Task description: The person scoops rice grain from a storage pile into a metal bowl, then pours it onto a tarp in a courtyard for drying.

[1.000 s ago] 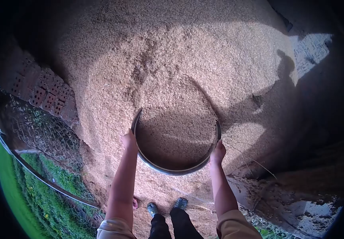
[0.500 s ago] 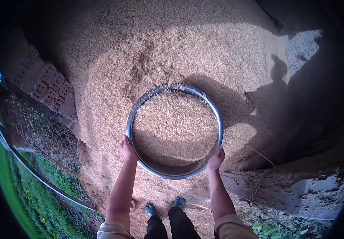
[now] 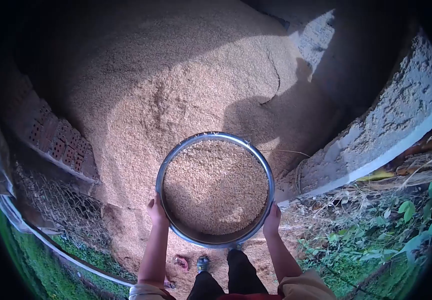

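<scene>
A wide, round metal basin (image 3: 215, 242) is held out in front of my body, loaded with pale brown grain or husks (image 3: 216, 185). My left hand (image 3: 157, 212) grips its left side near the bottom of the view, thumb by the rim. On the opposite side, my right hand (image 3: 272, 220) grips the lower right of the rim. The fingers of both hands are partly hidden under the basin. Beyond it spreads a large heap of the same loose material (image 3: 141, 115), part sunlit and part in shadow.
Hollow bricks (image 3: 61, 140) and wire mesh (image 3: 66, 195) border the heap at left. A rough pale wall (image 3: 376, 130) runs along the right, with green plants (image 3: 366, 245) below it. A shoe (image 3: 203, 263) and a reddish object (image 3: 181, 262) are on the ground.
The basin sits lower in view, and the scene has shifted so more of the right wall and plants show. Its contents lie more evenly. Both hands keep their grip.
</scene>
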Demonstrator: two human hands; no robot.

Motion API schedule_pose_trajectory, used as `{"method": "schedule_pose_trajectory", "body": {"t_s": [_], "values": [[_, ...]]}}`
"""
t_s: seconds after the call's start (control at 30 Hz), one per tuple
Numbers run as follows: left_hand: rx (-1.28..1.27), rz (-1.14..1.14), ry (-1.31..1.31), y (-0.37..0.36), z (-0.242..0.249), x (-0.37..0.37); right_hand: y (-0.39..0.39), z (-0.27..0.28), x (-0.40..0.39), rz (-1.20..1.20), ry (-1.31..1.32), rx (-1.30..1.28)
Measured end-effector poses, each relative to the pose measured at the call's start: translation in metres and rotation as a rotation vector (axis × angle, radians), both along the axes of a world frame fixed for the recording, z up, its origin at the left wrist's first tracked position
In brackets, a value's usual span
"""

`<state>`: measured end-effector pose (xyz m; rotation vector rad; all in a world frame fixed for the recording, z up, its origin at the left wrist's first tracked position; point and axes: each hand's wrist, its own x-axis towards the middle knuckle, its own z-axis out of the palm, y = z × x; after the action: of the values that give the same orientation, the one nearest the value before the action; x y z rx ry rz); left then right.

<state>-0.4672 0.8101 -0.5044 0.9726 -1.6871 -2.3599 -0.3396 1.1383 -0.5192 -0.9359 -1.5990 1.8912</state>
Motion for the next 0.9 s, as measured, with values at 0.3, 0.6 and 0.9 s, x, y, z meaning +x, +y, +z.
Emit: {"method": "schedule_pose_trajectory", "body": {"t_s": [0.3,0.6,0.9], "values": [[-0.109,-0.321,-0.028,0.002,0.096,0.113,-0.055,0.066,0.228,-0.011,-0.206,-0.062],[-0.012,-0.859,0.126,0.064,0.089,0.198,-0.105,0.133,0.402,-0.364,-0.298,0.021],[0.047,-1.232,0.092,0.183,0.108,0.345,-0.144,0.126,0.591,-0.861,-0.122,-0.099]]}}
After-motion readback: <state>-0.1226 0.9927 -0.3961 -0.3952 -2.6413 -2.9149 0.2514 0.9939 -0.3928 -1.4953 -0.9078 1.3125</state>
